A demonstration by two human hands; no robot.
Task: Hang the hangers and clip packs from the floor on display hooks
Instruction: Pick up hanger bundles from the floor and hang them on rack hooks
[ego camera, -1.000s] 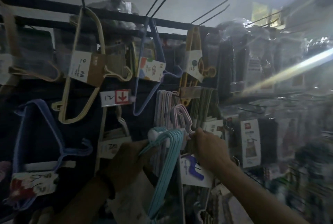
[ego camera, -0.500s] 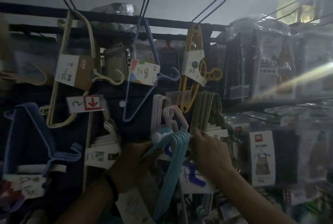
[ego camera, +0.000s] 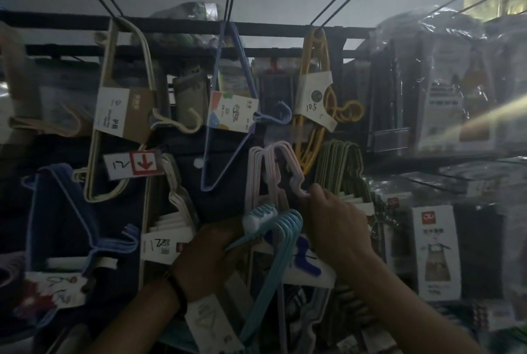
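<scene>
**Step in hand: mounting the teal hanger pack (ego camera: 281, 235) on a display hook.**
My left hand (ego camera: 205, 256) gripped the pack just below the pink hangers (ego camera: 273, 165), arm raised. My right hand (ego camera: 336, 228), right of them, pinched their lower end aside. Next move, by my judgement: thread the pack's loop onto the prong, which was hidden.

left hand (ego camera: 205, 259) grips teal hangers (ego camera: 281, 242) | right hand (ego camera: 339, 228) touches pink hangers (ego camera: 254, 177)
</scene>
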